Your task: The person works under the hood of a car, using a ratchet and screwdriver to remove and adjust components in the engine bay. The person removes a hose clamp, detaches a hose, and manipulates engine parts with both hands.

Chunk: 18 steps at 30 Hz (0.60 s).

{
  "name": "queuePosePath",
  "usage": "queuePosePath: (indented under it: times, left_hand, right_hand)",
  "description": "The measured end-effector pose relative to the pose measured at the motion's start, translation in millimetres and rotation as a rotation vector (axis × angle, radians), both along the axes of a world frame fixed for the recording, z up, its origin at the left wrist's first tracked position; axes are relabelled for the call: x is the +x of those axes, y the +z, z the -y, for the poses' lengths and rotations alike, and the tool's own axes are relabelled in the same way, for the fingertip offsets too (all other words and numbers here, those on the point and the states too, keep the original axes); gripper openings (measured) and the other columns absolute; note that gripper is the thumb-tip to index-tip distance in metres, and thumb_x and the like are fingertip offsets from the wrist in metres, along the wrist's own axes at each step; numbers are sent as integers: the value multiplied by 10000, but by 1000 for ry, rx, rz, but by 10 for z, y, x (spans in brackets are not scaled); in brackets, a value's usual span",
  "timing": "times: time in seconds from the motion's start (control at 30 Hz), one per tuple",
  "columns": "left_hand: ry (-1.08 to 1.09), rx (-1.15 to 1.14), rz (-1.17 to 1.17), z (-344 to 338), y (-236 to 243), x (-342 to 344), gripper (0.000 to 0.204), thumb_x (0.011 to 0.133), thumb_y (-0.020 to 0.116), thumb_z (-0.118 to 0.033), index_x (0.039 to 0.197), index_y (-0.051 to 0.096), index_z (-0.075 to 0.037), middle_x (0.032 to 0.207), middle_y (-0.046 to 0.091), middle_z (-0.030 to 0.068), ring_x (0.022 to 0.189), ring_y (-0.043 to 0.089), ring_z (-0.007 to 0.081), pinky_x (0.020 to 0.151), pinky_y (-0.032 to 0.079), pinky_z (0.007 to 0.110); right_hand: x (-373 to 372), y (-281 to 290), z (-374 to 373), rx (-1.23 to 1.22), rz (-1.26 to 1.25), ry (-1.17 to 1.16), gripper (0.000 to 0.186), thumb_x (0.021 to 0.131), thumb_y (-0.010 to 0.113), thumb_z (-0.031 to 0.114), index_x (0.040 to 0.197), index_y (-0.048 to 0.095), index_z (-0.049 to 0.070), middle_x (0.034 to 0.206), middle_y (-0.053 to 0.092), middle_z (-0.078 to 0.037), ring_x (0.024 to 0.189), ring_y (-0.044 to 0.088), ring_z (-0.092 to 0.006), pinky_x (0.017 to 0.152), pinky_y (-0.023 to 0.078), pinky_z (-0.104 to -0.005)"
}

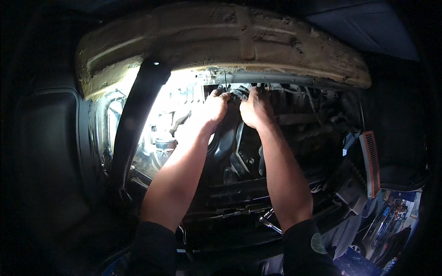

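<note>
Dark sleeves (154, 250), fingers (224, 96) among engine parts (238, 92)

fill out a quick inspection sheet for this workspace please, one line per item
surface: engine bay, crowded with parts, dark at right, glaring white at left
job's things: small dark parts at the fingertips, below a long metal bar; details unclear
clutter: shiny metal tool beside the right forearm; orange-edged filter standing at the right
hands: left hand and right hand reach in side by side; grip hidden
cables: thin pale strand near the left sleeve, possibly a wire
surroundings: worn brown panel overhead; dark curved bar at left
</note>
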<state>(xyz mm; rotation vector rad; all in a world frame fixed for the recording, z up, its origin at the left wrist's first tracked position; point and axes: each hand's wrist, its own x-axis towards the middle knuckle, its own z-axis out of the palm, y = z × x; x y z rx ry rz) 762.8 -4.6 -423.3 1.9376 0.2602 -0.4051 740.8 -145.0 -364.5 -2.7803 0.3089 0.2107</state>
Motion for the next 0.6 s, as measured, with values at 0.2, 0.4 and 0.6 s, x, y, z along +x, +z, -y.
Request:
queuePosePath:
  times: [0.2, 0.4, 0.6]
  left_hand:
    - [-218, 365, 144, 74, 234, 74, 448, 1015, 494, -355, 1133, 660, 44, 1081, 700, 314, 1043, 681, 474, 921, 533, 535]
    - [-401, 441, 521, 192, -24, 307, 279, 903, 590, -265, 909, 762, -45, 952, 726, 247, 915, 705, 439, 833, 566, 507]
    - [-479, 378, 504, 262, -72, 665, 297, 946, 573, -286, 1084, 735, -79, 1092, 727, 202, 1058, 689, 389, 903, 546, 477]
  right_hand:
    - [11, 31, -13, 105, -100, -43, 470, 912, 582, 149, 1282, 520, -132, 1259, 603, -392, 1174, 633, -482, 1056, 504, -497]
    - [3, 64, -33, 86, -111, -31, 427, 914, 575, 133, 1252, 530, -124, 1216, 636, -365, 1145, 657, -451, 991, 544, -482]
    - [-11, 45, -19, 134, -72, -50, 353, 885, 606, 99, 1167, 576, -111, 1179, 636, -361, 1088, 665, -466, 971, 547, -485]
